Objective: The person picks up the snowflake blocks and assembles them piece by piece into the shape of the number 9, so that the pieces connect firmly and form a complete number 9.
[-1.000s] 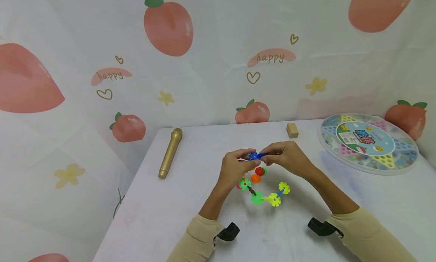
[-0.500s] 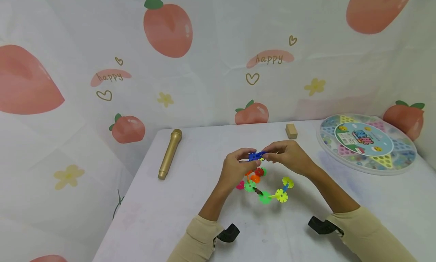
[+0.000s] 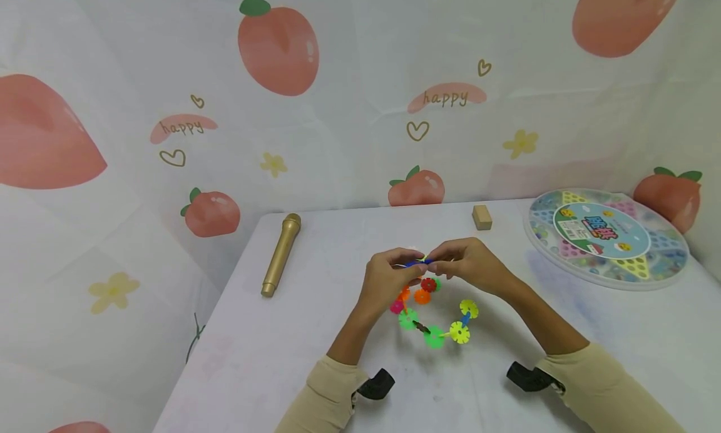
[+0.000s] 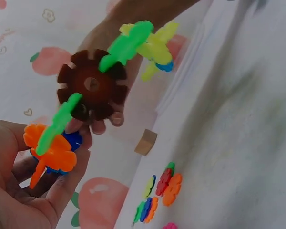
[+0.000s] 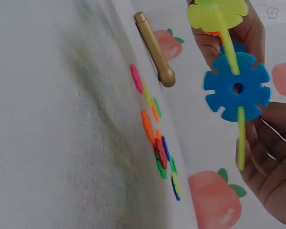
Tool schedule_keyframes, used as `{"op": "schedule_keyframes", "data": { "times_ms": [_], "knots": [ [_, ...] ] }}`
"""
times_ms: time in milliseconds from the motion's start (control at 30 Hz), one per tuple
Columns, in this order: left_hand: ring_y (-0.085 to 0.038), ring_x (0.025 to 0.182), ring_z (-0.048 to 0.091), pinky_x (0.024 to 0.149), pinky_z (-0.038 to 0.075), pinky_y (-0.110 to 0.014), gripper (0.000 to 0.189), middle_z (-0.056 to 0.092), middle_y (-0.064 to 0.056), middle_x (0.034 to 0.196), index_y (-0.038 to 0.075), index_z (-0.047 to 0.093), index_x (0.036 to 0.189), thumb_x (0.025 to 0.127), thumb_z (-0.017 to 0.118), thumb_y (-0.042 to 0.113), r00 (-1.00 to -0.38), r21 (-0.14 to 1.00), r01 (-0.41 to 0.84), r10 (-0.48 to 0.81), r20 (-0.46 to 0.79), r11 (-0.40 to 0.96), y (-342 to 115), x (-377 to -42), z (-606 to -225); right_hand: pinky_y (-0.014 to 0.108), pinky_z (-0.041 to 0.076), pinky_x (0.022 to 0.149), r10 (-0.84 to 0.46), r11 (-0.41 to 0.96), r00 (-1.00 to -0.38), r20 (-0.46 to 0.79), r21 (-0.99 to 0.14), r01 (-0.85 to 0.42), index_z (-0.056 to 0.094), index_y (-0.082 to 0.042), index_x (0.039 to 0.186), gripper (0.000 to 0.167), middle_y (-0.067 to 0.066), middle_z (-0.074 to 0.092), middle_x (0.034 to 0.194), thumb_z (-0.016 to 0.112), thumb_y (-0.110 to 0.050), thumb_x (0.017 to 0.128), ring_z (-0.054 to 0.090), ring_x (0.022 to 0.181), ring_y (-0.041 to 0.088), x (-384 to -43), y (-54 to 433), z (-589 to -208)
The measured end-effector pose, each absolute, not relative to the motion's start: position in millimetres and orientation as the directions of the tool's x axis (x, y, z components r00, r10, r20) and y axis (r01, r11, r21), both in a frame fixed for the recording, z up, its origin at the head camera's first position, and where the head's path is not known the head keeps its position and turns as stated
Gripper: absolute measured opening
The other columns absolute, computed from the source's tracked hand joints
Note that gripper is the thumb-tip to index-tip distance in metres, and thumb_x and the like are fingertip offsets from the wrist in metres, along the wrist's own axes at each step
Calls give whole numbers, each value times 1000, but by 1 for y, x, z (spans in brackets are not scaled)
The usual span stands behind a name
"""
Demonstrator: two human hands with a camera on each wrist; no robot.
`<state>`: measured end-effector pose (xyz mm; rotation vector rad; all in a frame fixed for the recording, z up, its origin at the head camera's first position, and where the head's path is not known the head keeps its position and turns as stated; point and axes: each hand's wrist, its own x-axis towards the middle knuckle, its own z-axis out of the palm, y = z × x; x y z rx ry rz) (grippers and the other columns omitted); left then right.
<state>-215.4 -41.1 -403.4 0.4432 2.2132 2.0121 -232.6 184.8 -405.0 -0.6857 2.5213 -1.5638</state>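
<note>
So, here the left hand (image 3: 385,280) and right hand (image 3: 473,265) meet, fingertips pinching small dark-blue notched plastic pieces (image 3: 415,264); a linked chain of green, brown, yellow and blue notched plastic discs (image 3: 434,338) hangs just below, over the white desk (image 3: 248,358), where a flat red notched disc (image 3: 429,285) lies.

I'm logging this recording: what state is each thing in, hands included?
Left hand: pinching a blue disc
Right hand: pinching at the same disc
Disc chain: linked, held up
Table discs: lying flat
Gold microphone: lying down
Wooden block: resting on table
Round game board: flat, label up
</note>
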Motion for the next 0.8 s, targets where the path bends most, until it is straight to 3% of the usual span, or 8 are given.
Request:
{"op": "schedule_keyframes", "data": {
  "times_ms": [100, 267, 400, 633, 800],
  "knots": [
    [-40, 99, 78, 82, 66, -33, 17, 78, -11, 104, 4, 81, 111, 97, 79, 14, -950, 988, 127, 299, 94, 90, -46, -219, -401, 48, 63, 76, -429, 380, -894, 132, -871, -311, 81, -12, 111, 16, 18, 79, 102, 73, -23, 101, 70, 90, 45, -235, 187, -406],
    [-31, 94, 80, 84, 66, -35, 17, 79, -12, 103, 2, 82, 108, 98, 76, 14, -951, 993, 82, 305, 52, 86, -58, -224, -395, 39, 64, 76, -412, 414, -908, 79, -871, -264, 77, -3, 117, 25, 18, 78, 109, 71, -22, 102, 73, 95, 39, -241, 190, -411],
    [-33, 95, 79, 85, 66, -35, 19, 78, -14, 102, 0, 80, 111, 98, 76, 14, -949, 996, 49, 313, 22, 78, -68, -227, -390, 36, 65, 81, -395, 452, -919, 16, -867, -209, 75, 1, 122, 28, 15, 77, 114, 72, -18, 101, 74, 100, 30, -245, 191, -419],
    [-28, 93, 80, 84, 65, -33, 21, 78, -13, 103, -1, 79, 113, 98, 76, 13, -947, 996, 37, 321, 8, 85, -73, -228, -387, 36, 64, 88, -426, 521, -902, -73, -834, -179, 74, -4, 125, 28, 12, 76, 119, 74, -13, 98, 70, 111, 28, -250, 188, -432],
    [-41, 100, 77, 85, 65, -34, 22, 78, -15, 102, -4, 78, 114, 98, 76, 11, -942, 998, 23, 336, 4, 53, -72, -227, -387, 42, 63, 94, -468, 551, -878, -99, -809, -203, 76, -9, 124, 29, 8, 75, 124, 77, -14, 96, 67, 119, 33, -249, 184, -439]
  ]
}}
